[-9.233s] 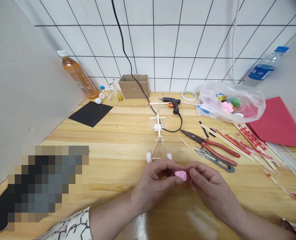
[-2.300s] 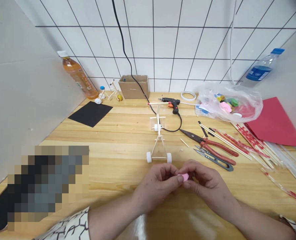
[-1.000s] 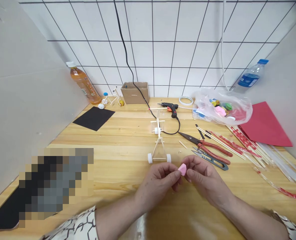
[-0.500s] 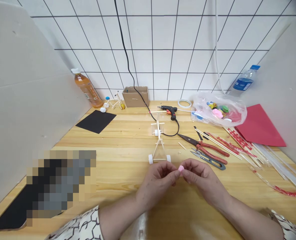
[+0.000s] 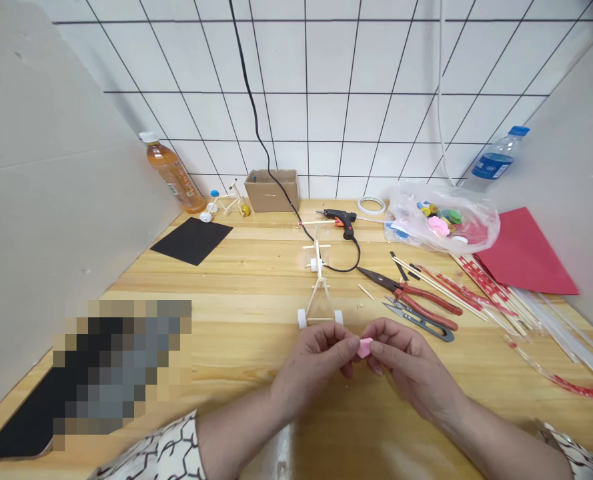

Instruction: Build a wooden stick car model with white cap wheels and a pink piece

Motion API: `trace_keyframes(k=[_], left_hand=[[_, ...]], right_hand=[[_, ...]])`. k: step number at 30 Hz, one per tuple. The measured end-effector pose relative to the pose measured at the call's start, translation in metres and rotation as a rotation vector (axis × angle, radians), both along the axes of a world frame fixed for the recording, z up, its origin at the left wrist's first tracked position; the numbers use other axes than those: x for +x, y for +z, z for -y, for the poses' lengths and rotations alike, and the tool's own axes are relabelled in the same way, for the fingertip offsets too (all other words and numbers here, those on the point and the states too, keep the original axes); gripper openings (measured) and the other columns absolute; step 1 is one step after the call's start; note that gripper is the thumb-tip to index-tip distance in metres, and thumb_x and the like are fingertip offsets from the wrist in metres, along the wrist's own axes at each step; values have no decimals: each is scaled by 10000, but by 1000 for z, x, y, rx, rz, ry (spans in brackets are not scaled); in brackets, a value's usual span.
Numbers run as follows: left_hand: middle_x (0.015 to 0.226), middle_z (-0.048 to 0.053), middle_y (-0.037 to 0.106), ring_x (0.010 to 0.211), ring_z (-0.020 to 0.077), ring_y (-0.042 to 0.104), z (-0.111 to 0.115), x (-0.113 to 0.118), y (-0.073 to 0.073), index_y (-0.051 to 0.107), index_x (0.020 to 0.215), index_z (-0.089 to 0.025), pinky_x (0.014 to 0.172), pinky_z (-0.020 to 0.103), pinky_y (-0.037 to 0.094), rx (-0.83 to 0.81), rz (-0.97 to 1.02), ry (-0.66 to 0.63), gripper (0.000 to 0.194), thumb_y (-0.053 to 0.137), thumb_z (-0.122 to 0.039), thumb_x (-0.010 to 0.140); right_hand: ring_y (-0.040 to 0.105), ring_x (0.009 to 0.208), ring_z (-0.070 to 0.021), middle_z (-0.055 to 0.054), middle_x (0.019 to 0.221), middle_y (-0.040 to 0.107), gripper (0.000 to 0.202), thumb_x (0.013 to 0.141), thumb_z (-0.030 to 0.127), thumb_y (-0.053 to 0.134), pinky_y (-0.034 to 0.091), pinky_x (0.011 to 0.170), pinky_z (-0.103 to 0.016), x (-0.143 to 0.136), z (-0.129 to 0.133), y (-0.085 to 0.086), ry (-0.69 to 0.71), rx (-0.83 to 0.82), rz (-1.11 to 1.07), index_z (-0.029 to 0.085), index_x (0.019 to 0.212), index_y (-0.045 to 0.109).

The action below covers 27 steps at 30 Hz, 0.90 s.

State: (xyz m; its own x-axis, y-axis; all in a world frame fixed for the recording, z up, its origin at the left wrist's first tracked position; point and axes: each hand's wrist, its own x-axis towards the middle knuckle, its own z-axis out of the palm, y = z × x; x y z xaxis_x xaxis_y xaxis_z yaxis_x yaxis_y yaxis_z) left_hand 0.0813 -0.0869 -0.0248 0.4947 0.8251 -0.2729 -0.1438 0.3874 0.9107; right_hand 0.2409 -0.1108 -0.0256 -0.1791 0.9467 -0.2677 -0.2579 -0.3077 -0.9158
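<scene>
Between the fingertips of both hands is a small lump of pink modelling clay point(image 5: 365, 347). My left hand point(image 5: 321, 357) pinches its left side with thumb and forefinger. From the other side my right hand point(image 5: 401, 357) grips it the same way. Just beyond my left hand stands a small tricycle model point(image 5: 319, 287) made of thin wooden sticks, with white wheels at its near end. More pink clay point(image 5: 439, 227) lies in a clear plastic bag point(image 5: 406, 200) at the back right.
A black glue gun point(image 5: 340, 219) lies behind the model. Red-handled pliers point(image 5: 423, 297), thread snips point(image 5: 421, 321) and wooden sticks are on the right. A second stick model point(image 5: 229, 201), a cardboard box point(image 5: 272, 192) and a tea bottle point(image 5: 175, 175) stand at the back.
The pink clay looks wider and flatter between my fingers, and more of it shows. My hands have stayed almost in place; the view has shifted slightly.
</scene>
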Motion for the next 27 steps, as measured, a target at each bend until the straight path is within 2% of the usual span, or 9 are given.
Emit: trace_keyframes(k=[6, 15, 22, 27], left_hand=[[673, 34, 649, 669, 144, 601, 3, 2, 0, 560, 714, -129, 645, 254, 436, 22, 64, 28, 266, 699, -355, 693], [527, -33, 556, 509, 65, 480, 2, 2, 2, 543, 645, -127, 514, 188, 336, 6, -1, 66, 268, 714, -332, 670], [645, 25, 633, 626, 124, 574, 2, 3, -2, 552, 710, -126, 602, 233, 402, 3, 22, 54, 265, 686, -355, 702], [592, -10, 572, 574, 94, 502, 1, 3, -4, 565, 682, -126, 560, 212, 360, 12, -60, 82, 294, 693, -391, 682]], right_hand=[[410, 572, -79, 34, 639, 514, 205, 721, 332, 697, 325, 539, -213, -4, 4, -2, -44, 3, 57, 174, 761, 573], [415, 583, -80, 34, 639, 499, 191, 737, 330, 682, 328, 547, -210, -6, 6, -2, -23, -17, 80, 170, 755, 580], [419, 589, -84, 27, 670, 511, 172, 735, 321, 684, 339, 564, -220, -6, 6, -2, -60, -17, 64, 176, 761, 596], [426, 588, -88, 21, 684, 519, 196, 719, 344, 693, 343, 555, -224, -5, 5, -1, -48, -22, 60, 177, 763, 601]])
